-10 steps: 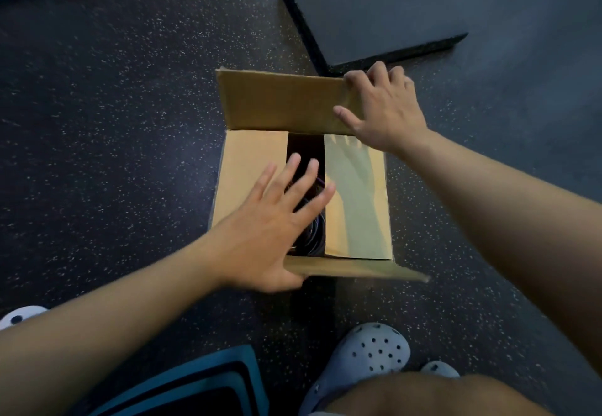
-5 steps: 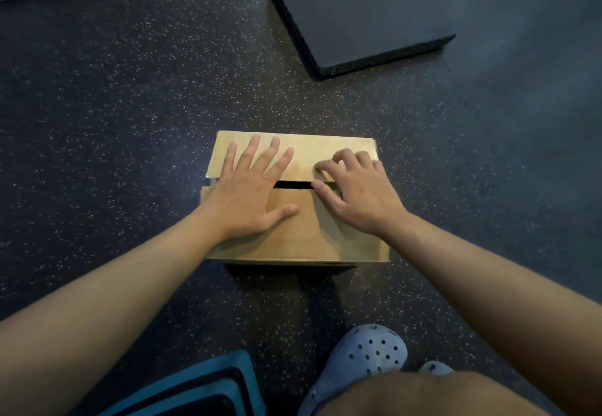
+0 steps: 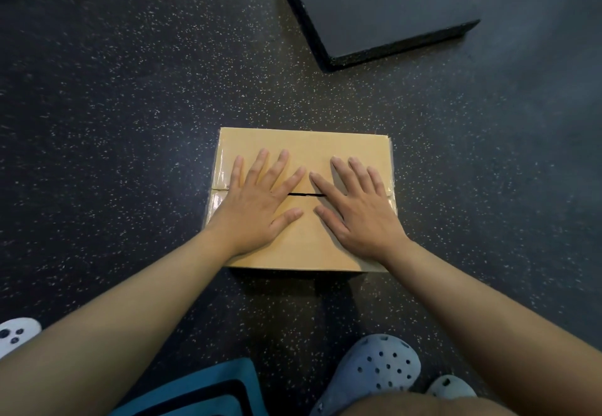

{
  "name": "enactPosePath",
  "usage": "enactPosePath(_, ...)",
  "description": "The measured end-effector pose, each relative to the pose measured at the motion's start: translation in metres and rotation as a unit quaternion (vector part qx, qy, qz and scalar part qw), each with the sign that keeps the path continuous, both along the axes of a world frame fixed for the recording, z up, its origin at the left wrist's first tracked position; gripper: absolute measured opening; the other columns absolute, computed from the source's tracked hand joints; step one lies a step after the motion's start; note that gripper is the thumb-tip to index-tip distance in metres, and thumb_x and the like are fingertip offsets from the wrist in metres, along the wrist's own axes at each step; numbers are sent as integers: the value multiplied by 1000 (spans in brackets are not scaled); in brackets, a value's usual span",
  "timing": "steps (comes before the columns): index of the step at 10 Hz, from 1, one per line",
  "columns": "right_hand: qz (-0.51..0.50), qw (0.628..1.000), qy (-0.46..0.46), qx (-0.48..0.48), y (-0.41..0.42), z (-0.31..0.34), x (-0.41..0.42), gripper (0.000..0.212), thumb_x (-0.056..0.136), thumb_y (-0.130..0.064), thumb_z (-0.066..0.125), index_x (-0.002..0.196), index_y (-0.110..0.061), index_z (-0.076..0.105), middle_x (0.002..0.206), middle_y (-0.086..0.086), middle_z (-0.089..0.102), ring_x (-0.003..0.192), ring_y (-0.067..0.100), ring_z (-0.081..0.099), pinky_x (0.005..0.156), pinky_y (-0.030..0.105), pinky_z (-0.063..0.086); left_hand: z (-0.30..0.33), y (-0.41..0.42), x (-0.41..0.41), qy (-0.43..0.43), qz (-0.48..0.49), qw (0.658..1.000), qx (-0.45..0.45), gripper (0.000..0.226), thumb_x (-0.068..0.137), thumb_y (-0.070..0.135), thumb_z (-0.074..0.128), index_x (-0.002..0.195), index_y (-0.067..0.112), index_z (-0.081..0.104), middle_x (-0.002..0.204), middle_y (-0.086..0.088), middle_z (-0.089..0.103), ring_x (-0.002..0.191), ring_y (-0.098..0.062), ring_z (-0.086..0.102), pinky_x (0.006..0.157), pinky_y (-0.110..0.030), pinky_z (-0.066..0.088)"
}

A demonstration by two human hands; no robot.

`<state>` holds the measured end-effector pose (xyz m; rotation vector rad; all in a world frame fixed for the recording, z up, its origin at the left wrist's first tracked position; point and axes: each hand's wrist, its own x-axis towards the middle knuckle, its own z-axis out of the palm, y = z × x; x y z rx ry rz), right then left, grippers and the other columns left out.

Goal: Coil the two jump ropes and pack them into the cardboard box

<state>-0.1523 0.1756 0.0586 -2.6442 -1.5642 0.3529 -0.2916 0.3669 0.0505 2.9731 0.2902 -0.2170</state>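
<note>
Dark speckled rubber gym floor [image 3: 114, 155], person crouching over it. Nearest the camera: pale perforated clogs, one by the right knee [image 3: 374, 366] and one cut off at the left edge [image 3: 16, 334], plus a teal and black fabric edge [image 3: 202, 389] at the bottom, only partly in frame, can't tell what it is.

Past that, the cardboard box [image 3: 303, 145] sits flat on the floor, centre frame, both top flaps down. Left hand [image 3: 257, 207] and right hand [image 3: 358, 210] lie palm down on the lid, fingers straight and spread, pressing, gripping nothing. A thin dark slit [image 3: 304, 194] shows between the two flaps, between the hands.

Handling guess: box looks small, light, fairly stiff corrugated board; flaps seem unsealed and likely to spring up once pressure comes off. Glossy tape patches on the left edge may be slick. Best hold is probably both side walls, or underneath, with a thumb over the seam.

Hidden: the jump ropes aren't visible at all, presumably inside; whether both are in and coiled can't be checked. Box front wall is shadowed.

Farthest: a thick dark mat slab [image 3: 374, 2] beyond the box, well apart from it, cut off at the top.
</note>
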Motion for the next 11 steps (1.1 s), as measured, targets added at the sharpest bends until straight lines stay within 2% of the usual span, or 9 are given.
enactPosePath(2, 14, 1000, 0, -23, -1, -4, -5, 62, 103, -58, 17, 162, -37, 12, 173, 7, 2, 158, 36, -6, 126, 56, -4, -5, -5, -4, -7, 24, 1000, -1, 70, 100, 67, 12, 162, 36, 2, 172, -1, -7, 157, -31, -8, 121, -66, 0)
enactPosePath(3, 12, 1000, 7, -24, 1, -6, -3, 64, 102, -60, 14, 162, -39, 10, 173, 5, 0, 158, 34, -8, 125, 54, -8, -5, -6, -1, -1, 30, 1000, 7, 70, 100, 67, 11, 162, 37, 3, 172, -1, -6, 157, -32, -7, 120, -66, 0)
enactPosePath(4, 2, 1000, 8, -7, 0, -5, -4, 62, 103, -61, 21, 161, -39, 20, 172, 6, 11, 159, 35, 3, 126, 56, 1, -1, -7, -3, -18, 36, 999, 0, 67, 100, 67, 18, 161, 38, 16, 172, -1, 8, 157, -32, 4, 120, -67, 6)
enactPosePath(5, 1, 1000, 4, -16, 1, -8, -5, 61, 103, -61, 20, 161, -41, 15, 173, 4, 4, 159, 34, -3, 126, 56, -1, -4, -12, -7, -31, 58, 998, 5, 63, 101, 67, 23, 158, 40, 26, 170, 2, 18, 157, -31, 11, 119, -69, 9)
enactPosePath(6, 10, 999, -1, -39, 2, -9, -3, 64, 102, -62, 12, 161, -42, 0, 173, 2, -10, 158, 32, -15, 125, 52, -10, -7, -14, -6, -20, 68, 997, 5, 62, 100, 68, 23, 157, 43, 24, 171, 3, 14, 157, -30, 8, 119, -69, 7)
enactPosePath(8, 5, 998, 6, -60, 4, -5, -4, 64, 100, -62, 6, 159, -43, -8, 171, 1, -18, 156, 31, -21, 124, 51, -13, -5, -13, -5, 1, 77, 997, -2, 62, 100, 69, 19, 158, 45, 15, 172, 5, 4, 158, -27, -2, 120, -67, 0)
enactPosePath(9, 4, 998, 11, -54, 5, -1, -5, 64, 100, -63, 10, 160, -43, 0, 173, 2, -8, 158, 32, -13, 125, 52, -7, 0, -14, -3, 14, 75, 997, -6, 63, 99, 70, 16, 157, 44, 17, 171, 4, 5, 157, -28, -1, 120, -68, 1)
enactPosePath(10, -11, 1000, 22, -19, 5, 5, -7, 61, 102, -62, 26, 159, -41, 22, 172, 4, 12, 158, 34, 5, 125, 54, 4, 10, -15, -4, -5, 86, 996, -32, 63, 98, 68, 25, 154, 40, 29, 169, 4, 17, 156, -27, 9, 121, -65, 5)
enactPosePath(11, -11, 999, 44, -12, 10, 21, 0, 59, 101, -61, 39, 155, -37, 35, 167, 3, 27, 155, 34, 19, 123, 51, 15, 26, -15, 3, -29, 99, 992, -70, 59, 100, 61, 39, 151, 33, 38, 164, 2, 31, 152, -24, 21, 123, -57, 10)
